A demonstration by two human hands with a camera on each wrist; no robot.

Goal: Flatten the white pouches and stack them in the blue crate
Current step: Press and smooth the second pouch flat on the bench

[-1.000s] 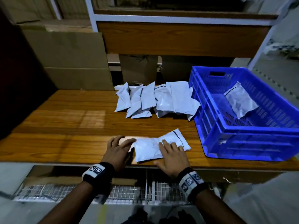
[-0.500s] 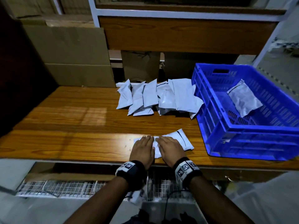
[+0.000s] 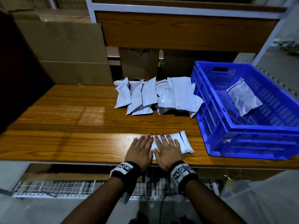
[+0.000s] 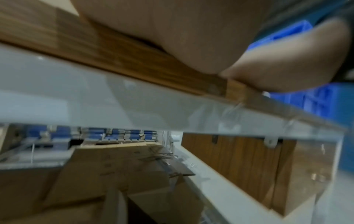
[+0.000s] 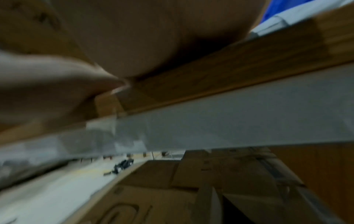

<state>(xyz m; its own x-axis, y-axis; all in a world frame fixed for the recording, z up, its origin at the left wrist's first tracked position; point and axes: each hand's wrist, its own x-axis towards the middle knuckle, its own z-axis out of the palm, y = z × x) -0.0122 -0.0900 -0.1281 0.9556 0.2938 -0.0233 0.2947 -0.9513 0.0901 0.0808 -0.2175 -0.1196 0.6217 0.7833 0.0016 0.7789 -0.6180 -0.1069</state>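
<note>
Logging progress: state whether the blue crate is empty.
Not empty: one white pouch lies inside the blue crate.

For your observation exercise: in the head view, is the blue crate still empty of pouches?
No: one white pouch already lies inside the blue crate, leaning against its far wall.

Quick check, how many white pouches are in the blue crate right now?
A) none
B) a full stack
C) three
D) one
D: the head view shows a single white pouch lying inside the blue crate, while both hands press another pouch flat on the table.
</note>
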